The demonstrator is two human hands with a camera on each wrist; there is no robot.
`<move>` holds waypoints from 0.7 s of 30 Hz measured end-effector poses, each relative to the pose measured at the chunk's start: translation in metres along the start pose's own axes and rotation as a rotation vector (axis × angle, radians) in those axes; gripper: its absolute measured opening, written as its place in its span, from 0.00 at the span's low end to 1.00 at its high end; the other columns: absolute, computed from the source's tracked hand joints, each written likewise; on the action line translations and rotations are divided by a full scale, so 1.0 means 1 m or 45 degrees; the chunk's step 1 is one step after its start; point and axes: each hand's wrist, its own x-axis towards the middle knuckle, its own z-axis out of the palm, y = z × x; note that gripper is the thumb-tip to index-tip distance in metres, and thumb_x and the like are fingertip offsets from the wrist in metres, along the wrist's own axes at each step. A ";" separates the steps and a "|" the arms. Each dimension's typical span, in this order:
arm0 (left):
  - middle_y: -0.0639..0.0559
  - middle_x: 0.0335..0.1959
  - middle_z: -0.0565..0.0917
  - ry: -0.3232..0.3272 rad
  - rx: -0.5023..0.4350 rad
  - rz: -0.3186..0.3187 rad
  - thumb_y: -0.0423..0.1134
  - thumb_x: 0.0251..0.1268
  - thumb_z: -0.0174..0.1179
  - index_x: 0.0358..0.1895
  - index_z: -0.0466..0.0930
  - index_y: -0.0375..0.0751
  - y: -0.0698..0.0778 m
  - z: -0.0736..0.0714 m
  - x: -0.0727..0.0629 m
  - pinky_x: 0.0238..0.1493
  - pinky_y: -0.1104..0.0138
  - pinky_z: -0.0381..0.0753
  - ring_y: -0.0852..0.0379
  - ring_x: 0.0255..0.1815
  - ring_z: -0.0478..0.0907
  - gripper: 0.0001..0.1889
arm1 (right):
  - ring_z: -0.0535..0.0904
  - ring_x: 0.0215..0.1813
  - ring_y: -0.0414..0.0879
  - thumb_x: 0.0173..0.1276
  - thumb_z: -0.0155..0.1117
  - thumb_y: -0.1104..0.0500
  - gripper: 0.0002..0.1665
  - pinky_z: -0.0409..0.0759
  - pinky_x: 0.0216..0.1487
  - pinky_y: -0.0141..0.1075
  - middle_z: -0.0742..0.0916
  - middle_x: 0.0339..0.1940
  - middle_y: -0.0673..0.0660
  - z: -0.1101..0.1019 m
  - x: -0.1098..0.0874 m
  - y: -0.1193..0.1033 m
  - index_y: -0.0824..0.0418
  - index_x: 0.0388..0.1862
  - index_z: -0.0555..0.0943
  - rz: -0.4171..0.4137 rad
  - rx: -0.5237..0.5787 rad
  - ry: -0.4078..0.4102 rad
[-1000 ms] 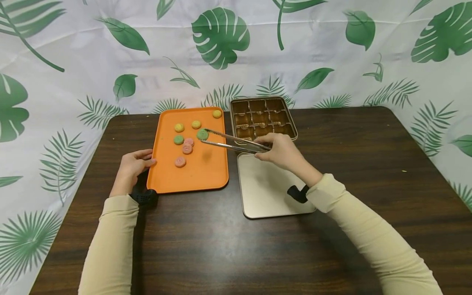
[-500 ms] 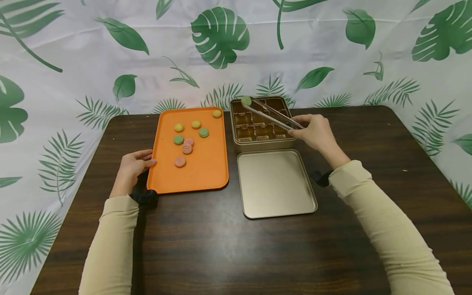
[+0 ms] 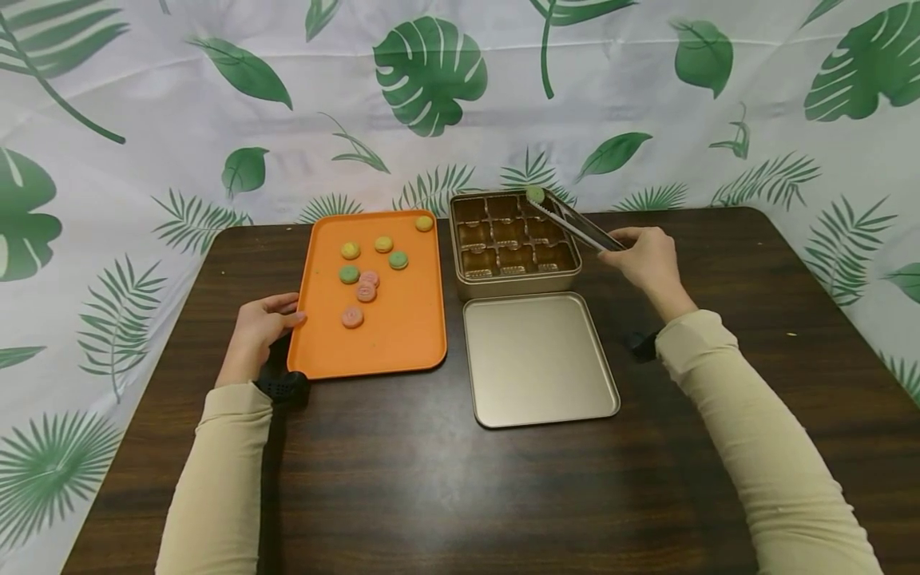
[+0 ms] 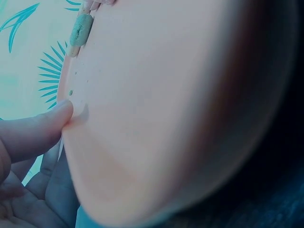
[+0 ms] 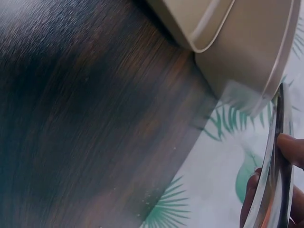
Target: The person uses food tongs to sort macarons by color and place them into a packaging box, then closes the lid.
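My left hand [image 3: 253,331] grips the left edge of an orange tray [image 3: 391,343]; in the left wrist view the thumb [image 4: 35,128] lies over the rim, with fingers behind it. My right hand [image 3: 652,259] holds metal tongs [image 3: 585,230]. Between the tong tips is a green macaron [image 3: 535,194], above the far right corner of a gold tin [image 3: 517,285] with a brown compartmented insert [image 3: 506,231]. The right wrist view shows only part of the tongs [image 5: 273,175]; their tips are hidden. Yellow macarons [image 3: 350,250], green macarons [image 3: 398,259] and pink macarons [image 3: 352,317] lie on the tray.
A flat gold lid [image 3: 542,359] lies directly in front of the tin on the dark wooden table [image 3: 402,463]. The tray stands just left of both. A leaf-patterned curtain [image 3: 323,96] hangs behind the table's far edge.
My right hand has carried the green macaron in the tongs from above the tray, across the tin, to its far right corner. The left hand has stayed on the tray's edge.
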 end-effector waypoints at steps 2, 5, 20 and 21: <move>0.37 0.71 0.65 0.002 -0.004 0.006 0.34 0.72 0.51 0.73 0.58 0.37 0.000 0.000 -0.001 0.69 0.58 0.71 0.45 0.67 0.67 0.28 | 0.78 0.47 0.63 0.62 0.66 0.57 0.26 0.78 0.46 0.51 0.83 0.51 0.72 0.000 0.000 0.002 0.67 0.58 0.79 0.011 -0.004 0.001; 0.36 0.71 0.65 0.000 -0.013 0.006 0.33 0.72 0.50 0.73 0.58 0.37 0.000 0.001 -0.001 0.69 0.57 0.70 0.43 0.69 0.66 0.28 | 0.78 0.49 0.65 0.62 0.66 0.57 0.26 0.78 0.49 0.54 0.82 0.52 0.73 -0.001 0.001 0.005 0.68 0.58 0.78 0.012 -0.005 -0.001; 0.37 0.71 0.65 0.007 -0.026 0.009 0.33 0.72 0.51 0.73 0.58 0.38 -0.002 0.002 0.000 0.70 0.56 0.70 0.42 0.69 0.66 0.28 | 0.74 0.54 0.68 0.63 0.65 0.56 0.30 0.76 0.54 0.58 0.80 0.56 0.74 -0.003 0.006 0.008 0.69 0.61 0.75 0.040 -0.051 -0.085; 0.37 0.71 0.65 0.006 -0.026 0.013 0.33 0.72 0.50 0.73 0.58 0.38 -0.002 0.002 0.000 0.70 0.56 0.70 0.42 0.69 0.66 0.28 | 0.73 0.56 0.68 0.63 0.65 0.56 0.30 0.75 0.55 0.58 0.79 0.57 0.74 -0.003 0.006 0.008 0.69 0.61 0.75 0.044 -0.048 -0.098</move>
